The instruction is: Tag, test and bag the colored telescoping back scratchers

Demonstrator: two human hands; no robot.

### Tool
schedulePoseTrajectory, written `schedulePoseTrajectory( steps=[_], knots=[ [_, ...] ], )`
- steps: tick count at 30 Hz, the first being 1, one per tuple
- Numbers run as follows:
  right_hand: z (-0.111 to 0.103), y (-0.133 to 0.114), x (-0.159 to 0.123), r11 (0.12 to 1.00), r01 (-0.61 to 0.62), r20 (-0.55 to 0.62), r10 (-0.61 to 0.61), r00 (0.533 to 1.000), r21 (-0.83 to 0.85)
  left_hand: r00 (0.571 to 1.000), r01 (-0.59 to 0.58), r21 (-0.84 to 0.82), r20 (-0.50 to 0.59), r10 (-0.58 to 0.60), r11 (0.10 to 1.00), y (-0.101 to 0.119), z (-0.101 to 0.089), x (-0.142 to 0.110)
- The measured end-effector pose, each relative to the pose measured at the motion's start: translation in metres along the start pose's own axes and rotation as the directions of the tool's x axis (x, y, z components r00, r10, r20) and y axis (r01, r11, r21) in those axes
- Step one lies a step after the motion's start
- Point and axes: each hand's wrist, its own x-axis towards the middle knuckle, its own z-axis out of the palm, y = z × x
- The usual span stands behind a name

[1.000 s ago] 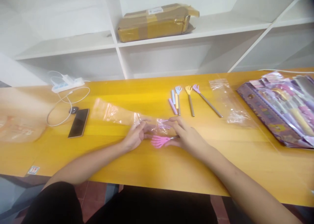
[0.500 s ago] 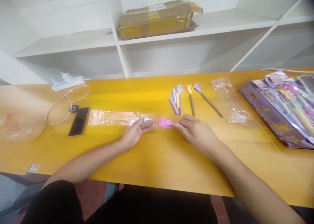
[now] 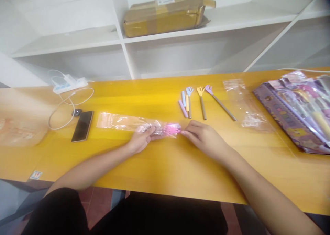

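Note:
My left hand (image 3: 140, 140) is closed on a long clear plastic bag (image 3: 118, 121), thumb on top. At the bag's right end is a pink claw-shaped back scratcher head (image 3: 172, 129); the plastic seems to lie around it. The fingers of my right hand (image 3: 206, 138) pinch at the tip of this pink head; whether they grip plastic or claw is unclear. Behind my right hand lie a blue back scratcher (image 3: 189, 102), a yellow one (image 3: 201, 102) and a purple one (image 3: 221, 104). Short blue (image 3: 184, 98), yellow (image 3: 187, 103) and purple tubes (image 3: 183, 109) lie beside them.
A loose clear bag (image 3: 247, 104) and a purple patterned box (image 3: 281, 114) full of packaged items lie to the right. On the left are a phone (image 3: 82, 126), a white cable (image 3: 50, 116) and a power strip (image 3: 69, 85). A shelf behind holds a taped carton (image 3: 165, 17).
The bag's left end has shifted right, and plastic now appears to reach further over the pink head. Both hands stay in nearly the same place.

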Motion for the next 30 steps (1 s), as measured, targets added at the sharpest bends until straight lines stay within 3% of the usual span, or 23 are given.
schedulePoseTrajectory(
  steps=[6, 16, 23, 30],
  knots=[
    [0.005, 0.002, -0.001, 1.0, 0.027, -0.036, -0.026, 0.999, 0.016, 0.999, 0.035, 0.038, -0.008, -0.034, 0.999, -0.004, -0.005, 0.001],
    [0.012, -0.007, 0.0, 0.994, 0.042, -0.12, -0.029, 0.992, 0.105, 0.991, 0.028, 0.125, 0.123, -0.043, 0.992, 0.002, 0.001, -0.001],
    [0.017, -0.006, -0.001, 0.99, 0.059, -0.107, -0.046, 0.993, 0.127, 0.997, 0.015, 0.249, 0.065, -0.032, 0.968, -0.004, 0.001, -0.002],
    [0.02, -0.006, -0.001, 0.988, 0.045, -0.107, -0.029, 0.994, 0.151, 0.991, 0.037, 0.321, 0.108, -0.075, 0.946, -0.007, -0.003, -0.003]
  ],
)
